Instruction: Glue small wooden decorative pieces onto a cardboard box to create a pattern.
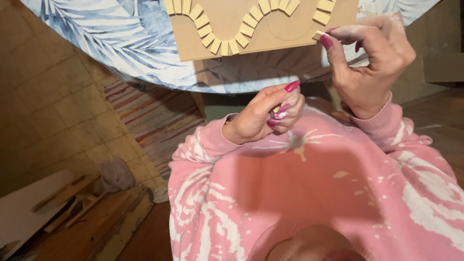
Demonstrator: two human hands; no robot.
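A tan board [232, 19] lies on a round table with a blue leaf-print cloth [125, 43]. Small pale wooden tiles [212, 41] run across the board in a wavy line. My right hand [372, 63] is raised at the board's lower right corner and pinches one small wooden tile [319, 35] between thumb and fingertips. My left hand [266, 116] hangs lower, in front of my chest below the table edge, with its fingers curled around something small and pale that is mostly hidden. Both sleeves are pink with white marks.
A striped rug [154, 116] lies on the tiled floor under the table. Wooden planks and a white board [63, 208] lie at the lower left beside a crumpled cloth [116, 174]. My pink sweater fills the lower right.
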